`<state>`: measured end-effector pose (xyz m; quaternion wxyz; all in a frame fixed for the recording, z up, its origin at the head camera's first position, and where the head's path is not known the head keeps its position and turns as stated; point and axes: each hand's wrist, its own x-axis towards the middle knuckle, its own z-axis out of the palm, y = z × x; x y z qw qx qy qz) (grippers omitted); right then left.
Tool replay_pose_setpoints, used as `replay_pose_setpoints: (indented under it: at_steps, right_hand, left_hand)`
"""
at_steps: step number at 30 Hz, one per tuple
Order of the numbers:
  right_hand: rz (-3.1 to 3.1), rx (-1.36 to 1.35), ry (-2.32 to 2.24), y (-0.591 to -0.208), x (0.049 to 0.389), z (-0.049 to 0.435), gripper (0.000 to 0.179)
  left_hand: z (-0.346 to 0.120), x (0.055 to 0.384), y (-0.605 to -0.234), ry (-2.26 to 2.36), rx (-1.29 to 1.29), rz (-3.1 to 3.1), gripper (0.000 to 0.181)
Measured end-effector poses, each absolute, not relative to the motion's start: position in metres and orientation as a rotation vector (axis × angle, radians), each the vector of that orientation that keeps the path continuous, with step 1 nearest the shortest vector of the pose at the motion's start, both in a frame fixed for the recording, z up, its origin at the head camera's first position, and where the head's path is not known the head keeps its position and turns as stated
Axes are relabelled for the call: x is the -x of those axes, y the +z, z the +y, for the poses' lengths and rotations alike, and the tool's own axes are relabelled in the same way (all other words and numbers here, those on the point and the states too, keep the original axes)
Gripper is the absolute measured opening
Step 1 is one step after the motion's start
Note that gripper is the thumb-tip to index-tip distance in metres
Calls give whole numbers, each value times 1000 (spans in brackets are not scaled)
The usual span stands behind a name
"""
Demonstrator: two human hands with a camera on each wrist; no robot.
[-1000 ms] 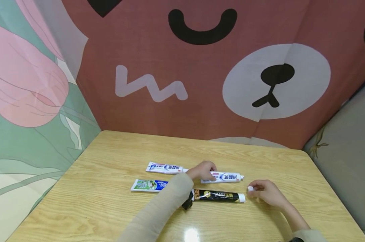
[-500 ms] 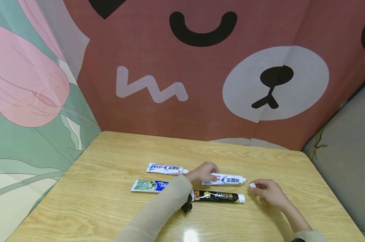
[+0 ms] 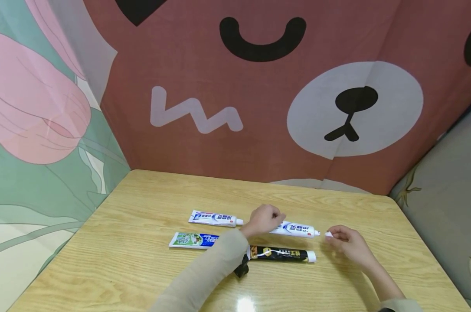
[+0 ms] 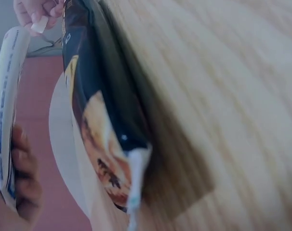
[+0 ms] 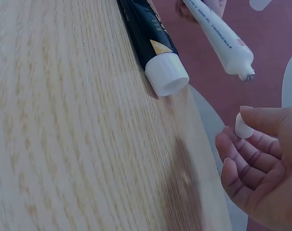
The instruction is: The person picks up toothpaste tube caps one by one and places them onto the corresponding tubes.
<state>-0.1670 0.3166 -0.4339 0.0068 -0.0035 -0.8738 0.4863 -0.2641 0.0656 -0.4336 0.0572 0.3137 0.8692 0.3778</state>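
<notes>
My left hand grips the tail part of a white toothpaste tube, lifted off the table. In the right wrist view this tube shows its bare nozzle, pointing towards my right hand. Between thumb and fingers the right hand pinches a small white cap, a short gap from the nozzle. A black toothpaste tube with its white cap on lies just nearer than the held tube. In the left wrist view, left-hand fingers curl round the white tube.
Another white toothpaste tube, capped, lies left of the left hand. A green and blue tube lies nearer, partly hidden by the left sleeve. The wooden table ends at a bear-print cloth.
The held tube has shifted slightly right, its nozzle coming closer to the cap. The right hand has moved the cap up and a little right, level with the nozzle.
</notes>
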Motion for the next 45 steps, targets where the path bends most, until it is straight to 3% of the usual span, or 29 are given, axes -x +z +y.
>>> replay_pose_setpoints:
  at_steps: [11, 27, 37, 40, 45]
  right_hand:
    - [-2660, -78, 1565, -426, 163, 311, 35]
    - [-2602, -272, 1576, -423, 161, 307, 27]
    - [-2572, -295, 1599, -423, 161, 302, 16]
    - [-2562, -316, 1585, -424, 163, 301, 18]
    - [-2584, -206, 1607, -422, 166, 298, 38]
  left_hand:
    - [66, 262, -433, 1190, -985, 2698, 48]
    - [65, 262, -435, 1334, -884, 2507, 29]
    - [66, 259, -432, 1328, -878, 2543, 28]
    - [66, 258, -430, 1339, -859, 2558, 28]
    - [67, 257, -428, 1378, -871, 2560, 28]
